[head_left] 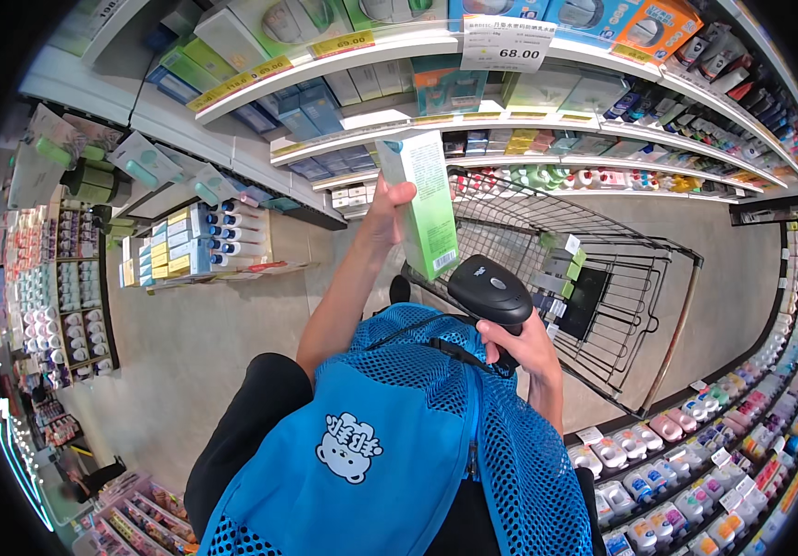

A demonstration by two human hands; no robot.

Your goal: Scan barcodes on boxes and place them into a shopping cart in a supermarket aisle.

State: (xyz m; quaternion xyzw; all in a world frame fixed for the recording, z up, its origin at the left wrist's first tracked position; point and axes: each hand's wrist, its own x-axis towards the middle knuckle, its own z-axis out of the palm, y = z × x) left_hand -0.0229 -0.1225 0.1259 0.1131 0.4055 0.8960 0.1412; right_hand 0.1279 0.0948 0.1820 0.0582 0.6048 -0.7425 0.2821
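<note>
My left hand [386, 208] grips a tall green-and-white product carton [423, 205] by its side, its printed face and barcode turned towards me. In my right hand [527, 347] is a black handheld barcode scanner [489, 288], its head close to the carton's lower end, where the barcode is. I cannot tell whether the two touch. A dark cord [406, 326] runs across my blue mesh vest [371, 389] near the scanner. Beyond both hands stands a wire shopping cart [621, 278] with several small green-and-grey boxes [566, 267] inside.
White shelves [385, 139] of boxed goods curve across the front, with a price sign [508, 43] on the upper edge. At left stands a display of boxes and white bottles [239, 233]. Shelves of bottles [663, 452] line the right. Grey floor [169, 333] shows at left.
</note>
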